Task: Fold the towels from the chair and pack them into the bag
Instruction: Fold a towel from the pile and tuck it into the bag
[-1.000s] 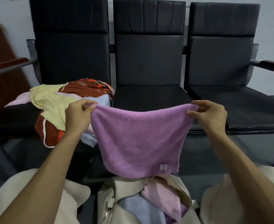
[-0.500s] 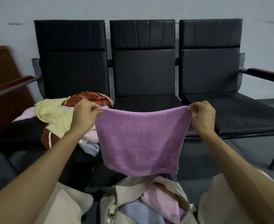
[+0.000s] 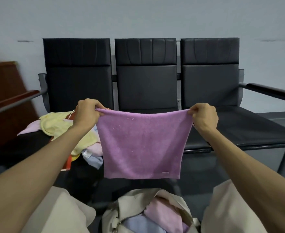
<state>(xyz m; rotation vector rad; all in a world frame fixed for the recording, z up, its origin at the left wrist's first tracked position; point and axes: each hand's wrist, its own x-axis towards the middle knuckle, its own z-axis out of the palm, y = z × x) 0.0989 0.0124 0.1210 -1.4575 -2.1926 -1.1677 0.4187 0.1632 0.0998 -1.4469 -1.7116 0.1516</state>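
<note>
A purple towel (image 3: 142, 145) hangs spread in the air in front of me. My left hand (image 3: 86, 113) pinches its top left corner and my right hand (image 3: 204, 115) pinches its top right corner. Its lower edge hangs above the open beige bag (image 3: 130, 206) between my knees. Inside the bag lie a pink towel (image 3: 162, 214) and a light blue towel (image 3: 138, 224). On the left seat of the black three-seat chair (image 3: 145, 84) sits a pile of towels (image 3: 61, 125): yellow, pink, light blue and an orange-red patterned one.
The middle and right seats (image 3: 249, 128) hold nothing. Metal armrests with dark tops stick out at the left (image 3: 15, 101) and right (image 3: 272, 91). A brown wooden panel (image 3: 5, 91) leans at the far left. A grey wall stands behind the chair.
Both hands have lifted the purple towel higher and pulled it tauter. My view has tilted up, showing more wall above the chair backs.
</note>
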